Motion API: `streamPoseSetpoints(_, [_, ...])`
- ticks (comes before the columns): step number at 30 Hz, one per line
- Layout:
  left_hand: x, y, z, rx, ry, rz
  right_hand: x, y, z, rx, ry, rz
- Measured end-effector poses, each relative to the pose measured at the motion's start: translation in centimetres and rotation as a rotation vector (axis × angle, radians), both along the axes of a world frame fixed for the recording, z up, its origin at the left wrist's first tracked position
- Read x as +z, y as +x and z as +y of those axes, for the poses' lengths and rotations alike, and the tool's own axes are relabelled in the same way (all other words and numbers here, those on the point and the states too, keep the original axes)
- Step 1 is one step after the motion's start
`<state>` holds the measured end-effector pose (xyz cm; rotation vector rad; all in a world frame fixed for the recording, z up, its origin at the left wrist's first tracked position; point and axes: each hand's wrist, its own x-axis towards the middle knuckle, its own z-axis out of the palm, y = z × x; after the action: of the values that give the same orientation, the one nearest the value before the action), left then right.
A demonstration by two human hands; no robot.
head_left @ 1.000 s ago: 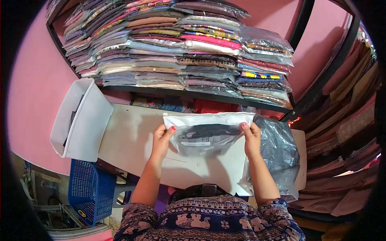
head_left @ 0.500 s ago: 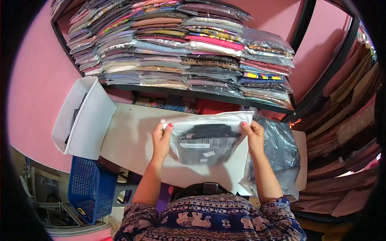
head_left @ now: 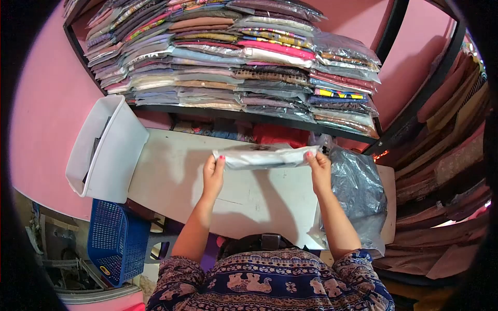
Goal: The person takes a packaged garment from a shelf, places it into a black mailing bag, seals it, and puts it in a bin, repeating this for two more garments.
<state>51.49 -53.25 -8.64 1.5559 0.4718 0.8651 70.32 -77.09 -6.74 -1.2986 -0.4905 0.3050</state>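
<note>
A clear plastic package (head_left: 265, 158) with folded cloth inside hangs above the white table (head_left: 259, 207), seen nearly edge-on as a narrow pale strip. My left hand (head_left: 213, 173) pinches its left end, thumb on the near face. At the right end my right hand (head_left: 319, 168) grips it in the same way. Most of the package's broad face is out of sight from this angle. A shadow falls on the tabletop below it.
Bagged folded garments (head_left: 207, 67) are stacked on a black-framed shelf behind the table. A white bin (head_left: 122, 150) stands at the left above a blue basket (head_left: 109, 243). A large clear plastic bag (head_left: 358, 192) lies at the right, beside hanging brown cloths (head_left: 446, 181).
The package has tilted from showing its face with the label to nearly edge-on. Both my hands have moved slightly closer together, still gripping its ends.
</note>
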Motion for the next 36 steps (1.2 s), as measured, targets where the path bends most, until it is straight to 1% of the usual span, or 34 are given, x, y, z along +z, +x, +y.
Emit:
streamPoseSetpoints(1, [-3.1,-0.3,-0.2,0.000,-0.008,0.012,-3.3,0.1,-0.5,-0.022,-0.089,0.029])
streamPoseSetpoints(3, [-9.1,-1.5,-1.0,0.027,-0.060,0.102,-7.2,-1.5,-1.5,-0.008,-0.256,0.116])
streamPoseSetpoints(4, [-12.4,-2.3,-1.7,0.026,-0.069,0.114,-11.6,-1.8,-2.1,0.002,-0.290,0.146])
streamPoseSetpoints(5, [-15.7,-3.4,-2.4,0.004,-0.142,0.201,-15.9,-2.1,-2.9,0.012,-0.325,0.177])
streamPoseSetpoints(6, [-17.7,-4.5,-3.2,-0.017,-0.214,0.287,-17.6,-2.9,-3.7,0.001,-0.489,0.181])
streamPoseSetpoints(7, [-18.5,-5.4,-3.9,-0.017,-0.220,0.297,-21.9,-3.1,-4.3,-0.036,-0.592,0.140])
streamPoseSetpoints(9, [-19.5,-5.7,-5.1,0.039,0.075,0.447,-23.5,-4.0,-4.6,-0.152,-0.857,-0.156])
streamPoseSetpoints(10, [-18.7,-5.5,-5.7,0.091,0.121,0.488,-22.5,-4.3,-4.4,-0.152,-0.862,-0.149])
streamPoseSetpoints(11, [-18.5,-5.4,-5.5,0.087,0.116,0.494,-21.5,-4.4,-4.1,-0.160,-0.913,-0.224])
streamPoseSetpoints(12, [-18.7,-5.4,-5.0,0.037,0.131,0.583,-20.6,-4.5,-3.9,-0.168,-0.962,-0.302])
streamPoseSetpoints(13, [-18.7,-5.4,-4.7,-0.011,0.148,0.667,-20.5,-4.5,-3.8,-0.169,-0.965,-0.303])
streamPoseSetpoints(14, [-19.4,-5.6,-4.5,-0.011,0.146,0.664,-20.2,-4.4,-3.6,-0.140,-0.975,-0.280])
streamPoseSetpoints(16, [-19.7,-5.7,-4.7,0.132,0.366,0.592,-19.9,-4.3,-3.2,-0.111,-0.983,-0.262])
streamPoseSetpoints(17, [-19.9,-6.0,-5.3,0.132,0.367,0.592,-19.8,-4.5,-3.0,-0.138,-0.966,-0.248])
streamPoseSetpoints(18, [-16.5,-6.2,-7.0,0.244,0.641,0.528,-19.7,-4.6,-2.8,-0.166,-0.947,-0.231])
streamPoseSetpoints(19, [-14.4,-6.2,-7.9,0.356,0.914,0.454,-19.4,-4.6,-2.6,-0.167,-0.944,-0.229])
streamPoseSetpoints(20, [-16.2,-7.1,-7.9,0.137,1.060,0.395,-18.8,-4.7,-2.4,-0.145,-0.953,-0.254])
streamPoseSetpoints(21, [-15.7,-7.0,-8.4,0.138,1.060,0.400,-18.5,-4.8,-2.3,-0.118,-0.962,-0.279])
streamPoseSetpoints(23, [-13.8,-6.3,-9.8,-0.195,1.099,0.520,-19.8,-4.2,-2.4,-0.102,-0.932,-0.305])
streamPoseSetpoints(24, [-14.1,-6.1,-9.4,-0.090,1.371,0.695,-20.0,-3.9,-2.4,-0.094,-0.901,-0.334])
streamPoseSetpoints(25, [-14.3,-5.8,-9.2,-0.090,1.371,0.694,-20.2,-3.6,-2.4,-0.096,-0.901,-0.334])
streamPoseSetpoints(27, [-14.8,-5.5,-8.8,-0.036,1.400,0.653,-20.5,-3.2,-2.5,-0.047,-1.046,-0.287])
streamPoseSetpoints(28, [-15.1,-5.5,-8.7,-0.036,1.400,0.654,-19.1,-3.8,-2.4,-0.046,-1.046,-0.286])
streamPoseSetpoints(30, [-15.5,-5.4,-8.3,-0.166,1.270,0.669,-16.3,-5.5,-2.2,-0.392,-0.804,-0.488])
streamPoseSetpoints(31, [-15.4,-5.4,-8.2,-0.160,1.271,0.670,-16.0,-6.0,-2.5,-0.390,-0.799,-0.492])
streamPoseSetpoints(33, [-15.2,-5.2,-8.2,-0.230,1.155,0.694,-15.6,-7.1,-3.7,0.134,-0.865,-1.162])
streamPoseSetpoints(34, [-15.1,-5.3,-8.2,-0.234,1.157,0.692,-15.2,-7.6,-3.5,0.249,-0.773,-1.175])
streamPoseSetpoints(35, [-15.0,-5.2,-8.2,-0.262,1.110,0.705,-15.2,-7.4,-3.4,0.246,-0.774,-1.175])
streamPoseSetpoints(36, [-14.9,-5.0,-8.1,-0.286,1.063,0.716,-15.5,-7.0,-3.1,0.145,-0.864,-1.217])
